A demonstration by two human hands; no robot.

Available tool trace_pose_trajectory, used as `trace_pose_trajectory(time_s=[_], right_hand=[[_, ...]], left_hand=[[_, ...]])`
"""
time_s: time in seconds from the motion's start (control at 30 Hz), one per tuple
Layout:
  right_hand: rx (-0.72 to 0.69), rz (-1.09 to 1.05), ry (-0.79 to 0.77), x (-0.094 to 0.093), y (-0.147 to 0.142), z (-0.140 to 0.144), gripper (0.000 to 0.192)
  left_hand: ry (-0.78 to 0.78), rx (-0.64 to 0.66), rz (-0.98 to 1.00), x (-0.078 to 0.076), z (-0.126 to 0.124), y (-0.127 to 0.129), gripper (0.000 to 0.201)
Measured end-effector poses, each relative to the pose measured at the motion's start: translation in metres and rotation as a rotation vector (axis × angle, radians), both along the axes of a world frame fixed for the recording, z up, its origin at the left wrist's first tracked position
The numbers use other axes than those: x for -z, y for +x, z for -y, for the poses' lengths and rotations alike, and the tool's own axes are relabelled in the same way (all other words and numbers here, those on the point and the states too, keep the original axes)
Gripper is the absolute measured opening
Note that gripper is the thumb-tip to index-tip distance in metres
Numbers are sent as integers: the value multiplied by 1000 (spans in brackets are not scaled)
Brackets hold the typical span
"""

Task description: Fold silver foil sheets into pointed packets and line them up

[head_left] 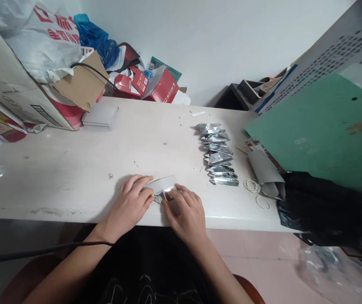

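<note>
"White wall (200, 46) across the back. What stands before it?"

"A long white table (146, 145) with scuffed paint. On its right is a flat green board (314, 122); at the far left, a tall, printed cardboard box (13, 80)."

"Anything dark?"

"Crumpled black material (326, 207) at the right front corner."

"And smaller?"

"A row of shiny silver folded foil pieces (219, 159), lying close together, right of the hands. Beside the row is a grey rolled paper sheet (265, 171)."

"How are the hands?"

"Both are near the table's front edge. The left hand (133, 202) has its fingers closed on one end of a pale silver, partly folded strip (162, 184); the right hand (185, 211) has its fingers bent and closed on the other end."

"So where is that strip?"

"Between the hands, just above the table, or touching it; I can't tell which."

"Smallest?"

"Thin white rubber bands (252, 186), looped near the grey roll."
</note>
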State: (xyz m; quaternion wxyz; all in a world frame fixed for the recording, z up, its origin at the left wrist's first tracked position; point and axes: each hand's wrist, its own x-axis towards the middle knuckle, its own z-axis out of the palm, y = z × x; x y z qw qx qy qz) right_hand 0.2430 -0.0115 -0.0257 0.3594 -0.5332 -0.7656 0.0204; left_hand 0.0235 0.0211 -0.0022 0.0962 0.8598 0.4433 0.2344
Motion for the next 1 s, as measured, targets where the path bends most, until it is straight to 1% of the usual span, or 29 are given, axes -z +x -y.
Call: trace_pose_trajectory(time_s=[0.1,0.23,0.3,0.4,0.47,0.6,0.7,0.8,0.83,0.93,1.0], right_hand=[[-1,-1,16,1,-1,-1,14],[-9,-21,37,2,0,-3,18],[-19,-14,14,0,2,-2,19],[-70,3,-40,-2,4,1,22],[-84,-12,-56,-3,4,3,21],[-26,-43,-56,-2,-2,7,15],[-8,-48,-69,-2,-7,8,13],[-9,-44,-80,-4,-6,9,12],[-13,-43,-90,-5,-5,9,12],[-11,-42,-110,-3,-3,7,21],[34,-18,-78,1,-3,4,28]], left_hand=[[16,-16,-22,2,0,1,14],[-21,-55,-14,4,-4,1,19],[-45,-64,-16,3,-6,1,22],[-67,-59,-6,1,-7,0,21],[-67,-32,4,-1,-8,-3,19],[-31,49,27,-6,-7,-7,15],[-16,110,30,-10,-8,-11,11],[2,176,6,-12,-11,-14,26],[11,197,-1,-12,-12,-15,27],[50,235,-5,-11,-14,-15,18],[68,239,-3,-9,-14,-14,16]])
